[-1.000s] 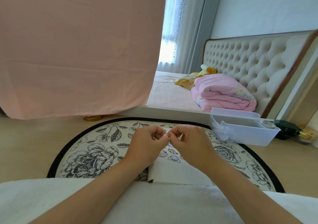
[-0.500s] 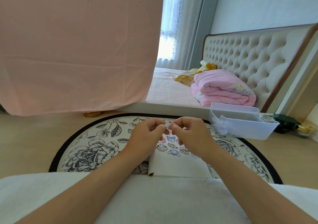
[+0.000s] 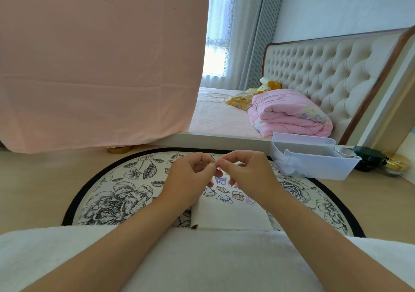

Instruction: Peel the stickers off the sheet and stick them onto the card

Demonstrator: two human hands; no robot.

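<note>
A white card (image 3: 229, 215) lies on the round floral rug in front of me, with several small cartoon stickers (image 3: 222, 196) stuck on its far half. My left hand (image 3: 190, 177) and my right hand (image 3: 244, 175) hover just above the card's far end, fingertips meeting. Both pinch a tiny piece between thumb and forefinger; it looks like a small sticker, mostly hidden by the fingers. The sticker sheet itself cannot be made out.
A round black-rimmed floral rug (image 3: 112, 202) lies on the wooden floor. A pale plastic bin (image 3: 314, 163) stands to the right, with dark and gold jars (image 3: 368, 157) behind it. A bed (image 3: 224, 121) with a pink quilt is beyond; a pink sheet (image 3: 101, 67) hangs at left.
The hands stay joined at the fingertips and have risen slightly off the card, so more of the stuck-on stickers show beneath them.
</note>
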